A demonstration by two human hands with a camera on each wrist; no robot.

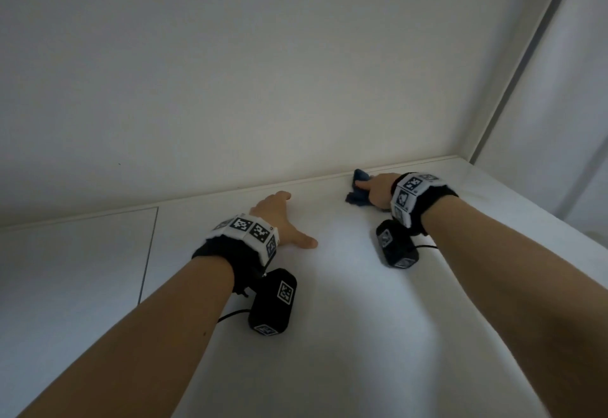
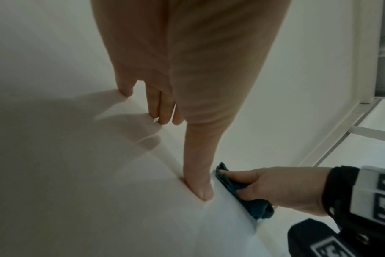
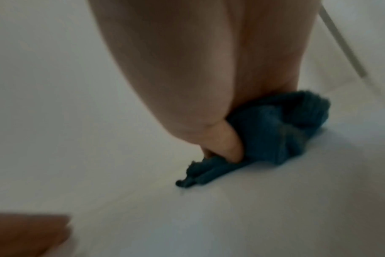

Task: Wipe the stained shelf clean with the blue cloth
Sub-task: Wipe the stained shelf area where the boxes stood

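White back wall [image 1: 263,72] rises behind. Grey vertical strip [image 1: 526,65] at right corner. Flat white panel [image 1: 75,253] at left, thin seam beside.

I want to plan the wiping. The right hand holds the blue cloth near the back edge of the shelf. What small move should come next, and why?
Probably draw the blue cloth forward along the white shelf. The right hand grips it bunched against the back edge, so most of the surface lies in front of it. The left hand rests flat on the shelf, apart from the cloth. No stain shows clearly in these dim views.
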